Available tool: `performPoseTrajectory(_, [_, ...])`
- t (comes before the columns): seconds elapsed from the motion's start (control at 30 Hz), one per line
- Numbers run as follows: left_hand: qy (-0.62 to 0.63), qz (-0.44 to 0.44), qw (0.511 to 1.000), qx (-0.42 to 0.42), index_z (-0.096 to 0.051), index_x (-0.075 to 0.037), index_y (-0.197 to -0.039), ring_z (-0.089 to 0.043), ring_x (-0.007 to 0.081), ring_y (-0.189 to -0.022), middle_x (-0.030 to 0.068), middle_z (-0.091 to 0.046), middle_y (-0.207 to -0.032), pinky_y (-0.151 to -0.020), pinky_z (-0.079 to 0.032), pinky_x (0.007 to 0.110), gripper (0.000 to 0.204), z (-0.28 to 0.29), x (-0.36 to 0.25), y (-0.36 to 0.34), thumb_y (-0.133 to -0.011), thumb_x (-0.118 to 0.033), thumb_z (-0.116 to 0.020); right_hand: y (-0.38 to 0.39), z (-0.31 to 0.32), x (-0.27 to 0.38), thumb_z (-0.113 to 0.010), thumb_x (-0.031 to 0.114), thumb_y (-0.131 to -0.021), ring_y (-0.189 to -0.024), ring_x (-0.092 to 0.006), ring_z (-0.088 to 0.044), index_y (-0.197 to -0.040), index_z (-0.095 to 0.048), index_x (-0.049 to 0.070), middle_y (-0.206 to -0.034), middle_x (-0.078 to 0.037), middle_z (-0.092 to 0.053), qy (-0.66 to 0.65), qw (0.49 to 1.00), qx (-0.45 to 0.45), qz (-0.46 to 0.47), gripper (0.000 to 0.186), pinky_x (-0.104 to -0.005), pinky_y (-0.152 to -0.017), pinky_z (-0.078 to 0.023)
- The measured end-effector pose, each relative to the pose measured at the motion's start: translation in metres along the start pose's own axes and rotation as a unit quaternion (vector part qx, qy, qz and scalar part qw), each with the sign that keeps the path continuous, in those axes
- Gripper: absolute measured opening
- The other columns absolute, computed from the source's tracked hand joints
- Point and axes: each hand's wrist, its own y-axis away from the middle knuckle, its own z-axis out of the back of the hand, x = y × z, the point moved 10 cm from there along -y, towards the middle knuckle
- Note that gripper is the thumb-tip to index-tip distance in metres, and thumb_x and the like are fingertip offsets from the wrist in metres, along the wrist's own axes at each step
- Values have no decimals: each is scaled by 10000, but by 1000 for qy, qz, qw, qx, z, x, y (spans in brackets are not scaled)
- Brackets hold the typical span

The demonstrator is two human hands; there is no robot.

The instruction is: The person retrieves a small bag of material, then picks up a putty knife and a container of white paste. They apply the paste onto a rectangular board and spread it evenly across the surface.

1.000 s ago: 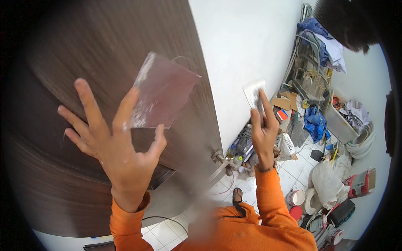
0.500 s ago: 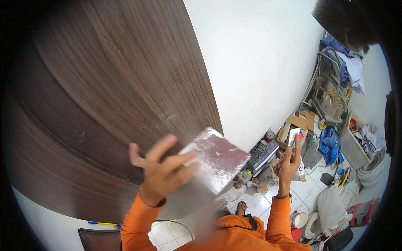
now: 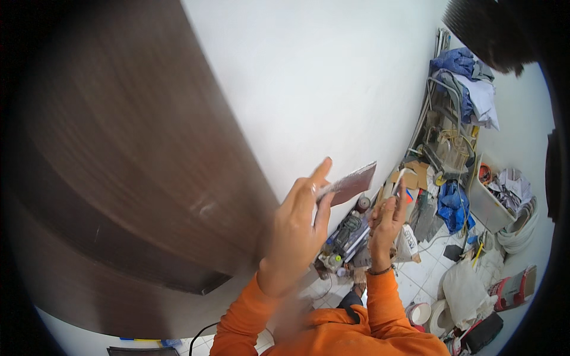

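Note:
My left hand [image 3: 297, 216] is in front of the white wall beside the dark door. It grips a thin square plate [image 3: 351, 185], reddish-brown with whitish smears, between thumb and fingers. The plate is tilted, with one face turned toward me. To its right, my right hand [image 3: 387, 228] is raised with the index finger stretched up along a putty knife [image 3: 401, 177]. Only the narrow pale blade shows; the fingers hide its handle. Neither the plate nor the putty knife touches the wall.
A dark brown wooden door [image 3: 148, 154] fills the left, next to the white wall [image 3: 297, 83]. Tools and boxes line the wall's foot. Farther right are a blue plastic bag [image 3: 454, 207], a grey bin [image 3: 488, 204], a whitish sack [image 3: 466, 291] and an open bucket [image 3: 418, 312].
My view has swung right, showing more of the wall. My left hand has brought the plate rightward, closer to my right hand, and tilted it more edge-on. The putty knife blade now appears narrower.

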Motion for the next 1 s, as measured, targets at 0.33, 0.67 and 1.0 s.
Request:
performPoseTrajectory(0.33, [-296,27,884,-361,-745,-72,-1066,-544,227,-1152,39,-750,-1068,-1039,-386,475,136,-11,52,-127,-945,-129,-720,-113,-166,19,-589,95,-1028,-825,-225,-713,-1568,-427,53,-1221,-170,-710,97,939,281,175,565,-326,-747,-555])
performPoseTrajectory(0.67, [-530,136,781,-301,-651,-326,-1423,59,570,-1511,200,-13,-1725,-1161,-64,725,518,-19,86,-129,-918,-339,-766,-163,-258,37,-690,208,-979,-509,-221,-585,-1544,-505,219,-657,-67,-637,160,868,325,340,595,-350,-494,-458])
performPoseTrajectory(1.0, [-480,185,834,-199,-436,-399,-1576,198,627,-1489,278,113,-1703,-1146,4,789,777,-13,99,-129,-894,-286,-789,-149,-271,40,-706,142,-957,-495,-209,-528,-1560,-488,239,-662,-66,-609,195,823,360,393,649,-324,-497,-442])
